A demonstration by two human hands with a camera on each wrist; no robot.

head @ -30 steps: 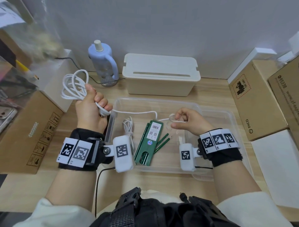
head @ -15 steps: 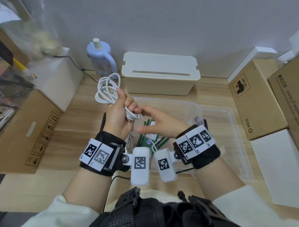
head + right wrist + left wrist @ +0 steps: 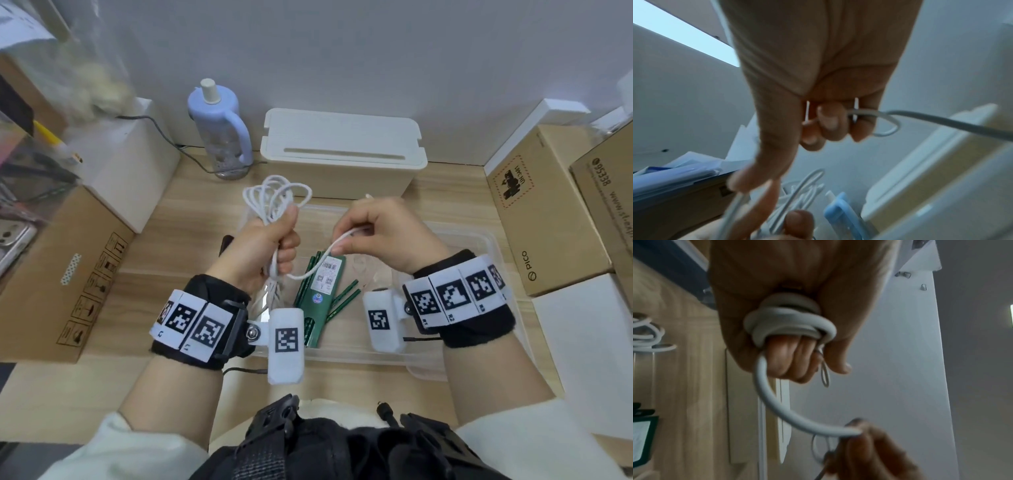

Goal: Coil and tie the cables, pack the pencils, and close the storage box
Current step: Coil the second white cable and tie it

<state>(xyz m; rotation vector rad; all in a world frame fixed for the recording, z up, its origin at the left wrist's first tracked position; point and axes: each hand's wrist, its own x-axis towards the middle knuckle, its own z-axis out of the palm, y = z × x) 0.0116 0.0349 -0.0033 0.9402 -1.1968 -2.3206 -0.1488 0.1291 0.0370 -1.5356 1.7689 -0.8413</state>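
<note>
A white cable [image 3: 274, 202] is bunched in loops that stick up out of the left hand [image 3: 263, 253]. One loose end curves down and across to the right hand [image 3: 380, 236], which pinches it. A second white cable [image 3: 265, 301] hangs below the left hand, partly hidden. A green pencil box [image 3: 320, 298] lies flat in the clear storage box [image 3: 507, 274] on the counter [image 3: 178, 246]. Loose green pencils [image 3: 344, 299] lie beside it, some tucked under it.

Smooth white rubbery cable [image 3: 274, 202], clear glossy plastic box [image 3: 493, 250], matt wood-grain table [image 3: 191, 202].
</note>
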